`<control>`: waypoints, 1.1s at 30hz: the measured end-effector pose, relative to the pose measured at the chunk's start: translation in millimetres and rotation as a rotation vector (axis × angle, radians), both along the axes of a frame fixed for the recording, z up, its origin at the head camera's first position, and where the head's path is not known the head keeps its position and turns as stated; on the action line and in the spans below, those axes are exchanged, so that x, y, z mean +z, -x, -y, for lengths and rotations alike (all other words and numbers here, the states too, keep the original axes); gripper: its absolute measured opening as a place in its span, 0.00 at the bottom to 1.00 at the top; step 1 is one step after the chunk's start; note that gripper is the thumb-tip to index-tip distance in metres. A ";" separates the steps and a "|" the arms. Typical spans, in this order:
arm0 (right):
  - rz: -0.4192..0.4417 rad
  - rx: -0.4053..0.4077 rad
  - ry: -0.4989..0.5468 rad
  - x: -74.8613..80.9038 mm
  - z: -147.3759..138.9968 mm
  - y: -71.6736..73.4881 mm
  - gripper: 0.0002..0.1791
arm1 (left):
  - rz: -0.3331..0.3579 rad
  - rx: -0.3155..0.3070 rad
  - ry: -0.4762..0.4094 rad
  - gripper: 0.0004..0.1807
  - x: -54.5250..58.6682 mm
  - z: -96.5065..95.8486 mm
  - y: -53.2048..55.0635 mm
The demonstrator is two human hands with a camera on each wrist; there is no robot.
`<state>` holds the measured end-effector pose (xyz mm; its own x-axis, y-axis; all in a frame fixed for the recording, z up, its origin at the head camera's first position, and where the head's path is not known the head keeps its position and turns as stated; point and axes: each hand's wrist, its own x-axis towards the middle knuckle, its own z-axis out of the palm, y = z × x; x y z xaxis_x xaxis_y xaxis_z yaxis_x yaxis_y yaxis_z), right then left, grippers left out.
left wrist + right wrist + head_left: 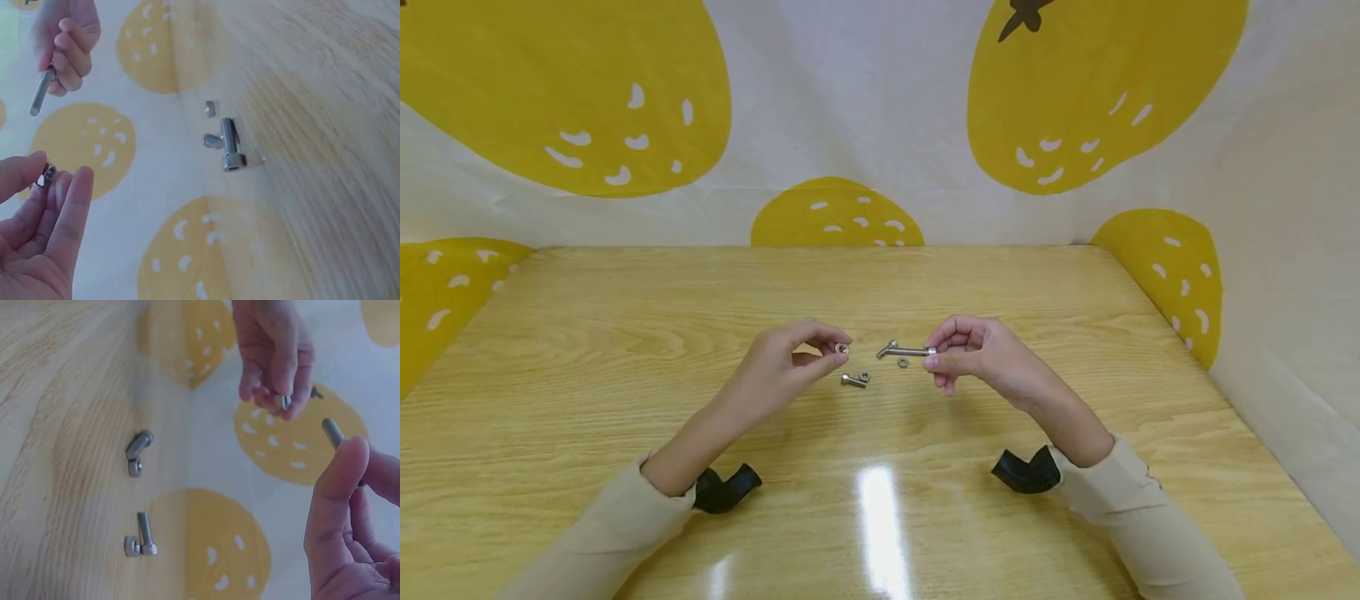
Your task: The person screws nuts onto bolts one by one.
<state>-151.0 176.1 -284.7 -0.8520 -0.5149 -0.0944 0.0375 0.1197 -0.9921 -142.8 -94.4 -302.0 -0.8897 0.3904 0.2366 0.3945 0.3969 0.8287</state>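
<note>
Small silvery hex nut (51,173), pinched between thumb and fingertips of the left hand (784,360), held up with its hole showing. Long, slim, silvery bolt (907,352), pinched at its head in the right hand (983,358); extends roughly level, with its tip toward the nut but apart from it.

Head view looks down; closer, seemingly tilted wrist views share bolts (231,153).

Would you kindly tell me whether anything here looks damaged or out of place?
Nothing stands out. The left hand pinches a nut and the right hand a bolt; two other bolts and two other nuts lie loose on the table, with no damage visible, though fine detail is too small to judge.
</note>
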 end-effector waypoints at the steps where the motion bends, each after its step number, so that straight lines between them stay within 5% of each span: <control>1: -0.001 0.001 0.003 0.5 1.3 0.0 0.06 | -0.002 0.008 -0.016 0.09 0.4 2.3 -1.0; 26: -0.019 0.036 0.054 4.9 38.3 -8.2 0.07 | 0.075 0.000 -0.274 0.09 13.8 -0.9 -20.6; 33: -0.031 0.030 0.038 6.3 36.6 -6.3 0.08 | 0.177 0.050 -0.291 0.10 14.8 -4.8 -20.1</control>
